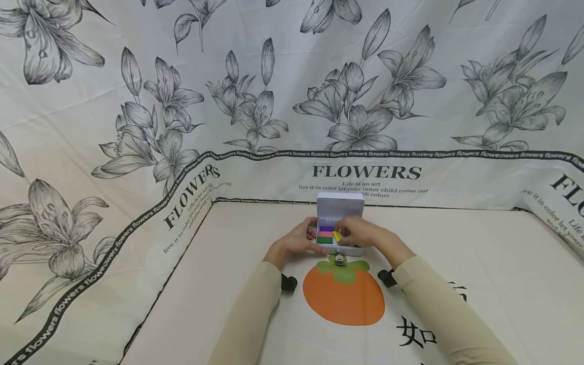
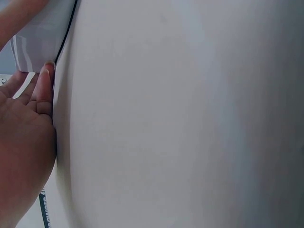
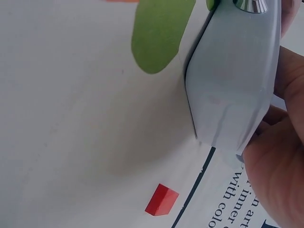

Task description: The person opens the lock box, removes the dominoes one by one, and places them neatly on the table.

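Observation:
A small white hinged box (image 1: pixel 351 251) stands on the table with its lid (image 1: pixel 339 205) raised and a metal clasp (image 1: pixel 339 258) at the front. Inside lie a purple block (image 1: pixel 326 229), a pink block (image 1: pixel 325 234) and a green block (image 1: pixel 325 241). My left hand (image 1: pixel 296 239) grips the box's left side, thumb near the front corner. Over the right part of the box, my right hand (image 1: pixel 362 232) pinches a tilted yellow block (image 1: pixel 337 236); it hides what lies beneath. The right wrist view shows the box wall (image 3: pixel 232 71) beside that hand (image 3: pixel 275 166).
A small red block (image 3: pixel 161 200) lies on the cloth near the box in the right wrist view. The tablecloth bears a printed orange persimmon (image 1: pixel 344 296) in front of the box. Behind hangs a flower-printed curtain (image 1: pixel 274 175). Dark wrist devices sit at both cuffs.

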The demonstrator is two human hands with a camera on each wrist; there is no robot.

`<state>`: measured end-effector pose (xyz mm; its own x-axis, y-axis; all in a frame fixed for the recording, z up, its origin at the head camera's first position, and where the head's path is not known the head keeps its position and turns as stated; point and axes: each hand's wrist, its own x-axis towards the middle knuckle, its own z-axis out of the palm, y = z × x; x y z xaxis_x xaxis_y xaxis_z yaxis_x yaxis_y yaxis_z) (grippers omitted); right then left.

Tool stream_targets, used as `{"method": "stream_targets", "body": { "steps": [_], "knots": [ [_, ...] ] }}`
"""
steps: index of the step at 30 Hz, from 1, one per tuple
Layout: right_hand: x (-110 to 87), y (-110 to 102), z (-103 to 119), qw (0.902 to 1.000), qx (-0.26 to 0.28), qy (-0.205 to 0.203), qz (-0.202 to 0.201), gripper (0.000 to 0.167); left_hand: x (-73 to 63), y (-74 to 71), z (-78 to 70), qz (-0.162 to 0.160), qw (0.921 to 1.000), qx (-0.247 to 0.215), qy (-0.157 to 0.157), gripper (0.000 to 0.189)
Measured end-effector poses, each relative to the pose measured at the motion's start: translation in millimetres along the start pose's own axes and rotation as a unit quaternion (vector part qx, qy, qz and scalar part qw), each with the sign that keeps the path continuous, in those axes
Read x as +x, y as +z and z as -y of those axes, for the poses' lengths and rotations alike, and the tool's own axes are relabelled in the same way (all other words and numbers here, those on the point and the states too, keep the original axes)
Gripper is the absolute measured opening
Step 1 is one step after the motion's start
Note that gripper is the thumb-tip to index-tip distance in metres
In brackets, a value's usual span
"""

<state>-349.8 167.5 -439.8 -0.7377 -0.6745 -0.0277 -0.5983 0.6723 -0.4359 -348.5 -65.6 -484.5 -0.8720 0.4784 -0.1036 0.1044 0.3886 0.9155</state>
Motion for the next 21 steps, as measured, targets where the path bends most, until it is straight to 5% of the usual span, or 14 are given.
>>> {"method": "stream_targets", "body": {
  "steps": [8,21],
  "knots": [
    [-5.7,-3,0,0.9986,0.033,0.008,-0.04,0.037,-0.4,-1.3,-1.5,0.004,0.9999,-0.011,0.003,0.093],
    [-17.0,-13,6,0.9925,0.06,0.024,-0.103,0.037,0.7,-1.0,-0.2,0.002,1.0,-0.006,-0.003,0.094]
  ]
}}
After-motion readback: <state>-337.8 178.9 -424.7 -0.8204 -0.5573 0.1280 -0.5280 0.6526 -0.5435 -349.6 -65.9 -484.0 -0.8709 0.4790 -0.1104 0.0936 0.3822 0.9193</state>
